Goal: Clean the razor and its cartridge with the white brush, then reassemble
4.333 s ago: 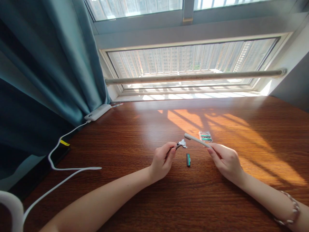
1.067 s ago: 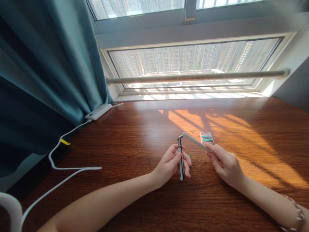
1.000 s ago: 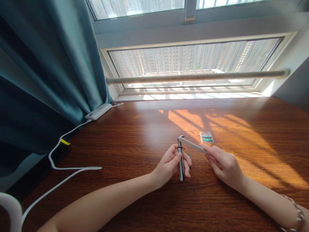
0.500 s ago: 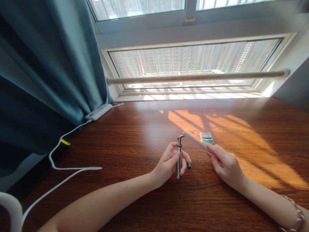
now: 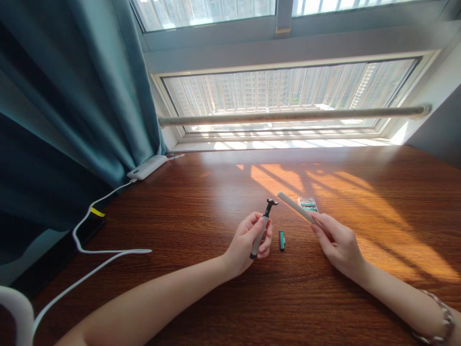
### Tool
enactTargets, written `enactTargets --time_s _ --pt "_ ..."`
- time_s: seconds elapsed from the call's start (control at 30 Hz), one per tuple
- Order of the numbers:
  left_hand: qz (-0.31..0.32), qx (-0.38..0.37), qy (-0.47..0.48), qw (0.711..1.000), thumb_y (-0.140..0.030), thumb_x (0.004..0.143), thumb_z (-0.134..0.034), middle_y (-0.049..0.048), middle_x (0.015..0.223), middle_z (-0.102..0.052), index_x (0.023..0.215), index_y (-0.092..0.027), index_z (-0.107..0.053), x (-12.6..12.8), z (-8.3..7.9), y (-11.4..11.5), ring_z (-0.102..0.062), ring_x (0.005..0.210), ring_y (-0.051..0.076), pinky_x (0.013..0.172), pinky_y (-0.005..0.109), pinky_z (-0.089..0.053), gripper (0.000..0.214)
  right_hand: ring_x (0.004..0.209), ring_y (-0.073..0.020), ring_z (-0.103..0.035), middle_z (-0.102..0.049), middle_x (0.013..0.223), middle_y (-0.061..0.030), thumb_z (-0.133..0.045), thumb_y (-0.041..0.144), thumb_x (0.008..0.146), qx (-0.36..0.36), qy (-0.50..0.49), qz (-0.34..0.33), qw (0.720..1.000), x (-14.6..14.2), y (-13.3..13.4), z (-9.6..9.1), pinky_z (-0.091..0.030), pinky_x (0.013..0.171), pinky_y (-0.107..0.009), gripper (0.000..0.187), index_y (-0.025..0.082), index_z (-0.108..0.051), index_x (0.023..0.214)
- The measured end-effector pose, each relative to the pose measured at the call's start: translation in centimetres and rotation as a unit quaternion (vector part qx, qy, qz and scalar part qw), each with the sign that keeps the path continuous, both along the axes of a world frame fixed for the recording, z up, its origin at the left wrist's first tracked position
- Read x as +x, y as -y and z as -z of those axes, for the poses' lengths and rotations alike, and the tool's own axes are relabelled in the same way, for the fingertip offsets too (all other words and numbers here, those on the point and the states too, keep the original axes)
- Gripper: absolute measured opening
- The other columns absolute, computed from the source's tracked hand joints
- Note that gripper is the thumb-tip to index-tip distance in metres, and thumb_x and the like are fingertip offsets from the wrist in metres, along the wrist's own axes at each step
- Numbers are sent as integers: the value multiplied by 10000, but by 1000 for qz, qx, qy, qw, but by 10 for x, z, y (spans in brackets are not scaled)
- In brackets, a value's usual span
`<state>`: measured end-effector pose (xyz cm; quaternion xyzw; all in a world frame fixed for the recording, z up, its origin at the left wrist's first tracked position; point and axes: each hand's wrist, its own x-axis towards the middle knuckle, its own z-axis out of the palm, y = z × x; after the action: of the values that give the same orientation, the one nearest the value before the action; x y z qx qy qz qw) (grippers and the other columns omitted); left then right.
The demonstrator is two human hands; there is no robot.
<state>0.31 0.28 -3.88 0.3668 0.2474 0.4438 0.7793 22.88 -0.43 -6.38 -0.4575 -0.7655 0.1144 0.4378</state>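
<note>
My left hand (image 5: pixel 248 240) is closed round a grey razor handle (image 5: pixel 262 226), held nearly upright with its bare head end pointing up and away. My right hand (image 5: pixel 336 240) pinches a long pale stick-like tool (image 5: pixel 296 207) that slants up to the left, its tip close to the razor's head but apart from it. A loose green and black blade cartridge (image 5: pixel 281 240) lies on the wooden table (image 5: pixel 201 202) between my hands. Behind the pale tool sits a clear pack of green cartridges (image 5: pixel 308 204), partly hidden by it.
A white power bank (image 5: pixel 147 166) lies at the table's far left by the teal curtain (image 5: pixel 72 96), with a white cable (image 5: pixel 104 240) trailing to the near left. A window (image 5: pixel 288 91) with a horizontal rail runs behind the table.
My left hand has turned the razor handle, so its head tilts up to the right. The loose cartridge, hidden behind my fingers before, shows fully. My right hand has lifted the pale tool slightly.
</note>
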Motion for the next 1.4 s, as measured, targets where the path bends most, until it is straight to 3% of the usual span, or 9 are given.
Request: enactTargets --time_s 0.13,0.2,0.4,0.63,0.77,0.97,1.13,1.3,1.4 --pt "12 -19 -7 1000 -320 881 -398 -42 535 -436 875 -141 -515 -2 2 -2 -298 306 21 283 128 -244 214 634 -99 -543 -581 882 -15 -474 155 843 -9 10 -14 1000 0 3 -3 -422 525 -192 348 252 -498 1176" --pt "22 -26 -9 999 -324 878 -400 -53 479 -424 890 -133 -529 -3 3 -2 -240 267 21 249 128 -211 230 580 -91 -517 -558 806 -5 -478 158 842 -6 42 -20 999 0 4 -3 -399 494 -195 361 261 -501 1187" --pt "39 -39 -9 998 -317 874 -408 -59 453 -441 951 -118 -544 -5 2 -3 -162 233 11 216 123 -153 254 639 -106 -549 -566 806 -14 -473 182 850 11 65 16 998 1 3 -3 -414 544 -205 337 251 -524 1176" --pt "47 -51 -8 998 -314 877 -403 -52 439 -453 951 -112 -554 -6 1 -4 -156 224 10 211 120 -143 263 683 -130 -574 -584 817 -22 -466 199 853 -9 64 4 998 1 3 -4 -441 576 -222 331 250 -528 1174" --pt "46 -54 -5 997 -310 875 -405 -51 442 -458 954 -106 -552 -7 2 -5 -153 220 7 207 119 -143 263 743 -145 -587 -607 906 -39 -475 199 848 -20 5 33 999 1 2 -3 -461 625 -238 295 227 -547 1133" --pt "56 -44 -7 997 -325 871 -414 -40 436 -475 921 -101 -552 -7 4 -6 -176 211 10 205 116 -156 268 952 -177 -584 -613 1067 -62 -447 188 859 -28 35 -43 998 2 0 -3 -477 785 -267 320 211 -520 1170" --pt "61 -38 -6 997 -324 875 -409 -38 435 -476 911 -103 -551 -7 5 -6 -173 211 10 203 118 -156 265 932 -190 -608 -636 1046 -70 -454 211 858 -20 16 2 1000 4 -2 0 -496 790 -280 300 192 -552 1140" --pt "65 -27 -8 998 -333 872 -417 -38 434 -479 904 -106 -553 -8 5 -6 -186 212 10 208 116 -164 267 945 -192 -604 -626 1074 -77 -426 209 867 -35 35 -58 997 3 -1 -4 -497 792 -282 315 191 -541 1160" --pt "54 -15 -19 998 -350 863 -434 -43 432 -472 912 -104 -554 -8 6 -7 -200 213 8 215 115 -176 278 918 -194 -616 -641 1045 -74 -429 215 863 -30 27 -36 999 3 -1 -6 -507 772 -281 305 188 -559 1139"
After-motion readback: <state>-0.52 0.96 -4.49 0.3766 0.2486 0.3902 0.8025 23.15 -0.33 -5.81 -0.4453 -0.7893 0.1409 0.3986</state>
